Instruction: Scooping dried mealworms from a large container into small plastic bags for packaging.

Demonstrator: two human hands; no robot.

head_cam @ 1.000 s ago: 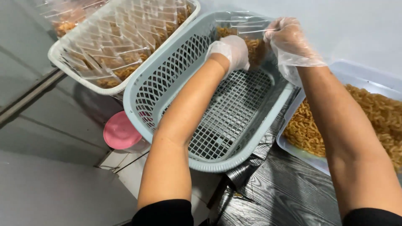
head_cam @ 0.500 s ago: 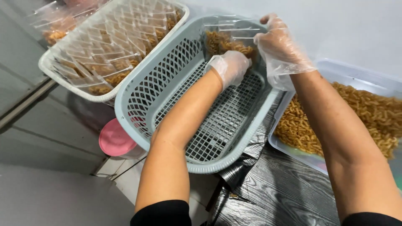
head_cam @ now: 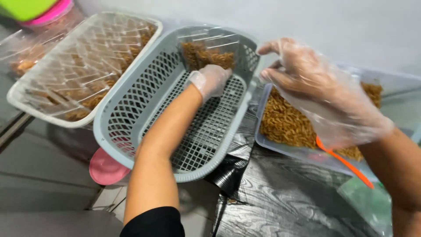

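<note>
The left hand [head_cam: 210, 81] was inside the blue-grey basket [head_cam: 131, 118], near the top middle of the frame. It wore a thin clear glove. Its fingers were curled and pressed against a clear pack of brown snacks [head_cam: 206, 55] at the far end of the basket. I could not tell if the fingers were pinching the pack or just pushing it into place.

The right hand [head_cam: 307, 74] was up in the air at the upper right of the frame, just past the basket's rim. It wore a loose, baggy clear glove. Its fingers were spread apart and it held nothing.

The pack looked light and a bit crinkly. I think the plastic would be slippery under a glove, and the snacks inside would likely break if squeezed hard. The flat sides or the top edge seemed the best places to hold it, with a soft grip.

At the upper left sat a white basket [head_cam: 17, 103] full of the same clear packs. At the right was a tray [head_cam: 280, 147] heaped with loose brown snacks, with an orange scoop [head_cam: 346, 164] lying on it. A pink lid [head_cam: 105, 169] peeked out under the blue-grey basket at the lower left. The dark table [head_cam: 285, 197] was underneath.
</note>
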